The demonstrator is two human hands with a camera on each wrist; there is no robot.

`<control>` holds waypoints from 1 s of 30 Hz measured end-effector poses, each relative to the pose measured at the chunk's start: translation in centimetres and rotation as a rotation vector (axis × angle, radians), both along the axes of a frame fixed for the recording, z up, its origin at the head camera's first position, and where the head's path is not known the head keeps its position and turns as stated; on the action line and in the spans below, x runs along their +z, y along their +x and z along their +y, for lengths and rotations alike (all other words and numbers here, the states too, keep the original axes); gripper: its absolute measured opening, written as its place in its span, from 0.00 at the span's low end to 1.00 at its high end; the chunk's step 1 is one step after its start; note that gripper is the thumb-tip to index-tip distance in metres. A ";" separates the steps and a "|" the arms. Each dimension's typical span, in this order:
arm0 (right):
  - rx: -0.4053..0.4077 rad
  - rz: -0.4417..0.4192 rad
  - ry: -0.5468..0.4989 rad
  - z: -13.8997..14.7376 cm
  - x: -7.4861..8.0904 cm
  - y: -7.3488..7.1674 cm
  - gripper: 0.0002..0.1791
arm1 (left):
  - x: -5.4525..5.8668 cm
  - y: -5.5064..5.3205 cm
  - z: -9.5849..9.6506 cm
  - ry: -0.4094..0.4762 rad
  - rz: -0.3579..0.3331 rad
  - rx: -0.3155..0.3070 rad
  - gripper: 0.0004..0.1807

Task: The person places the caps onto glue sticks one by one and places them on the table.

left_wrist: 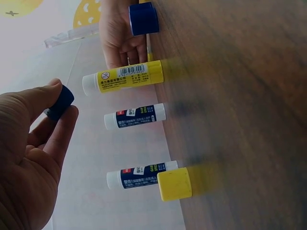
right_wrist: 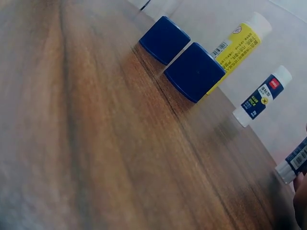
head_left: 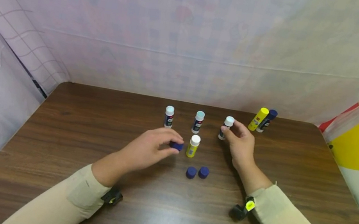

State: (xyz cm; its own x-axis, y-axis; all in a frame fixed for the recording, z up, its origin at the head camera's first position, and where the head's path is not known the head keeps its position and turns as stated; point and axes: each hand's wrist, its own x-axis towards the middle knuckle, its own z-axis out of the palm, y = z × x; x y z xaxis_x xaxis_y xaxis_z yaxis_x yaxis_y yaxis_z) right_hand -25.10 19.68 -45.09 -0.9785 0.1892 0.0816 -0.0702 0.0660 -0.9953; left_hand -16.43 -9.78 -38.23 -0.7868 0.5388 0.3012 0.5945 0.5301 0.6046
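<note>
We are pinching a blue cap [head_left: 177, 146] in our left hand [head_left: 146, 149] and gripping a navy-labelled glue stick [head_left: 229, 121] in our right hand [head_left: 243, 145].

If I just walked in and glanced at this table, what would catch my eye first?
Probably the two hands: the left hand pinches a blue cap, while the right hand holds an uncapped navy glue stick. Between them stands an uncapped yellow glue stick, with two more blue caps on the table nearer the person. A capped, all-yellow stick also pops out, back on the right.
</note>
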 end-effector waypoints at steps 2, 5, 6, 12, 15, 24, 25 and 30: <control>-0.006 0.014 0.024 -0.1 0.0 0.1 0.25 | 0.0 0.0 0.0 0.000 0.002 0.001 0.14; -0.015 0.033 0.060 -0.2 0.0 0.1 0.25 | -0.1 0.0 0.0 0.006 0.003 0.001 0.14; -0.018 0.036 0.073 -0.3 0.0 0.2 0.25 | -0.1 0.0 0.0 0.008 0.005 0.000 0.15; -0.012 0.032 0.114 -0.5 0.4 0.5 0.25 | -0.3 0.0 0.0 0.034 0.022 0.002 0.14; 0.005 0.040 0.126 -0.6 0.7 0.8 0.26 | -0.3 -0.1 0.0 0.055 0.029 0.004 0.14; 0.092 0.148 0.132 -1.0 1.7 1.9 0.24 | -0.4 -0.1 0.1 0.099 0.030 -0.003 0.14; 0.100 0.160 0.131 -1.0 1.8 2.0 0.24 | -0.4 -0.2 0.1 0.101 0.030 -0.004 0.14; 0.130 0.207 0.148 -1.0 2.3 2.5 0.22 | -0.4 -0.1 0.1 0.113 0.028 -0.008 0.14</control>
State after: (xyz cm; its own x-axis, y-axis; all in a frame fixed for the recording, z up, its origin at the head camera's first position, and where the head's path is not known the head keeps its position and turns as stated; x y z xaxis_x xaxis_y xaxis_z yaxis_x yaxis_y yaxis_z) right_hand -22.65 18.72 -42.78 -0.9536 0.0343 0.2991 -0.2879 0.1865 -0.9393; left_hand -16.56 -9.65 -38.58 -0.7730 0.5067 0.3818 0.6159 0.4547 0.6434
